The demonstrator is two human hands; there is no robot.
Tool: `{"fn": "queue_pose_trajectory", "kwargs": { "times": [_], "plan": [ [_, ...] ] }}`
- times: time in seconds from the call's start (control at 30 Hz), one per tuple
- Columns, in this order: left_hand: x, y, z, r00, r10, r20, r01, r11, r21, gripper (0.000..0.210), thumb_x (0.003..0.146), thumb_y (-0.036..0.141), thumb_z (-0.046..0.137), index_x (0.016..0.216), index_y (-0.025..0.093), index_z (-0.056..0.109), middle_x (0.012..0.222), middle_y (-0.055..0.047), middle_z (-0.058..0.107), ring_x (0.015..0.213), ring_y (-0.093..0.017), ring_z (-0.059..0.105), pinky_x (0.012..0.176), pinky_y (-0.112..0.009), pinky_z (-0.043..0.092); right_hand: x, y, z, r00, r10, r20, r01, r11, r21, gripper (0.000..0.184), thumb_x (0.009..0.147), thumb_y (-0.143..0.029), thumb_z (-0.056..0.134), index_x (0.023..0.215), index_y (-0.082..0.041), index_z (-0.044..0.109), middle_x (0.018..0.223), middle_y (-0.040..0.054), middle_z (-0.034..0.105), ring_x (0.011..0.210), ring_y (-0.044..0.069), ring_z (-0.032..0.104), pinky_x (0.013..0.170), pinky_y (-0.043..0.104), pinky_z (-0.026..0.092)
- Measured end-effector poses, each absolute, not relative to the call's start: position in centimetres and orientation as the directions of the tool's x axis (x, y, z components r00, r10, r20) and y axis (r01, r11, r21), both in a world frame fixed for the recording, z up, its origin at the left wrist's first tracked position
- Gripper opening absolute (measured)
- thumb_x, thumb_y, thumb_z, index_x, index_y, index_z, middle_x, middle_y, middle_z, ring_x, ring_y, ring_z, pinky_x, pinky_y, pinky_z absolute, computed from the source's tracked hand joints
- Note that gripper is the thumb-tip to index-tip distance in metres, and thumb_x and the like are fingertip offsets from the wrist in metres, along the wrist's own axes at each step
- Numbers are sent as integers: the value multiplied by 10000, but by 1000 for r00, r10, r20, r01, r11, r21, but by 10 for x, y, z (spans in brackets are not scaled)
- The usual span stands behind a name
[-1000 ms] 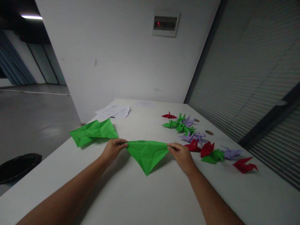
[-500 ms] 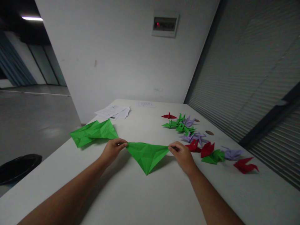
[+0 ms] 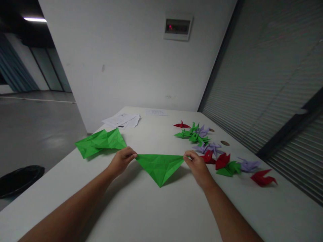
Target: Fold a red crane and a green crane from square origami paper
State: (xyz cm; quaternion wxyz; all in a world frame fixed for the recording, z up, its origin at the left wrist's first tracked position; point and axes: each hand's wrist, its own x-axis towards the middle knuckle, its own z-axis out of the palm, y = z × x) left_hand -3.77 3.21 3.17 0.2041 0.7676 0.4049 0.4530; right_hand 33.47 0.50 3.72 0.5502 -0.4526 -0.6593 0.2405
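Observation:
A green sheet of origami paper (image 3: 160, 168), folded into a triangle, stretches between my two hands, its point toward me and creases across its face. My left hand (image 3: 122, 159) pinches the triangle's left corner. Its right corner is pinched by my right hand (image 3: 196, 164). Just beyond my left hand lie more creased green paper sheets (image 3: 101, 143), partly overlapping. To the right of my right hand sit red folded paper birds (image 3: 222, 160), with a green one (image 3: 230, 169) against them.
On the white table (image 3: 156, 215), several green and purple paper cranes (image 3: 195, 136) lie at the right, near a red crane (image 3: 181, 124). Printed papers (image 3: 122, 120) lie at the back left. A black-lined bin (image 3: 21, 179) stands left of the table; window blinds (image 3: 252, 84) border the right.
My right hand has moved slightly to the right, and the triangle's top edge now looks straighter and more taut. My left hand has barely moved.

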Motion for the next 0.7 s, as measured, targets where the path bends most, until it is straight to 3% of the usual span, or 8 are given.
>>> {"fn": "queue_pose_trajectory", "kwargs": {
  "times": [0.2,0.4,0.6,0.7],
  "plan": [
    [-35,26,37,209,839,502,328,-544,772,231,913,386,656,828,180,718,863,-46,668,814,-175,621,749,-279,480,331,-1,40,-21,934,357,196,354,-915,359,839,-538,719,890,-183,708,858,58,701,725,185,618,662,292,500],
    [-32,21,39,176,934,312,216,-346,913,302,873,441,691,779,159,737,650,-12,640,632,-142,560,609,-250,440,329,-5,44,23,952,305,161,298,-941,393,782,-563,776,798,-188,659,643,6,649,613,174,626,601,280,504],
    [-30,22,35,114,968,222,11,-225,974,290,793,430,789,797,143,748,646,-14,636,617,-124,560,603,-242,455,322,-8,40,16,991,131,-108,132,-985,451,706,-553,846,825,-203,587,669,9,702,572,165,663,549,263,532],
    [-27,21,37,107,986,128,-67,-122,990,312,728,423,836,811,141,732,693,-19,651,621,-117,572,602,-238,468,320,-9,38,-1,999,40,-132,40,-990,489,650,-522,889,852,-208,573,697,4,716,600,168,687,562,259,554]
  ]
}}
